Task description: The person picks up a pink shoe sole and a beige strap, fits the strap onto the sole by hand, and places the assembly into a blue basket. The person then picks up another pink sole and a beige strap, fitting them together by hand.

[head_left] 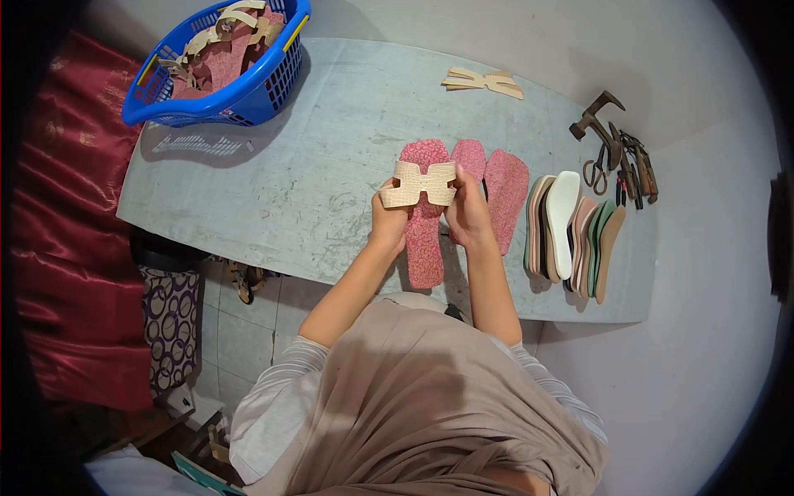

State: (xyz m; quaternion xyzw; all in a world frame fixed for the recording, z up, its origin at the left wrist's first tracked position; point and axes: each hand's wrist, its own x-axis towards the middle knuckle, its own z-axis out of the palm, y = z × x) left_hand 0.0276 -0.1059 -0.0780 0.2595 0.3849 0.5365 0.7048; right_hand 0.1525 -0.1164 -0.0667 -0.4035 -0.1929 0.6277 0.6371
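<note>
Between my hands is a sandal, made up of a pink patterned sole (425,256) and a cream, crocodile-textured H-shaped strap (423,183) lying across it. My left hand (389,221) grips the strap's left end and the sole's edge. On the other side, my right hand (469,213) is closed around the right end, its thumb by the strap. The undersides of both hands are hidden. Just to the right, a shorter-looking pink sole (469,155), partly covered, and another pink sole (506,186) lie on the table.
A blue basket (240,103) heaped with pink soles and straps stands at the table's back left. More cream straps (486,82) lie at the back. Rows of coloured footbeds (565,223) stand at right, near a hammer (597,114), scissors (595,172) and pliers (637,161).
</note>
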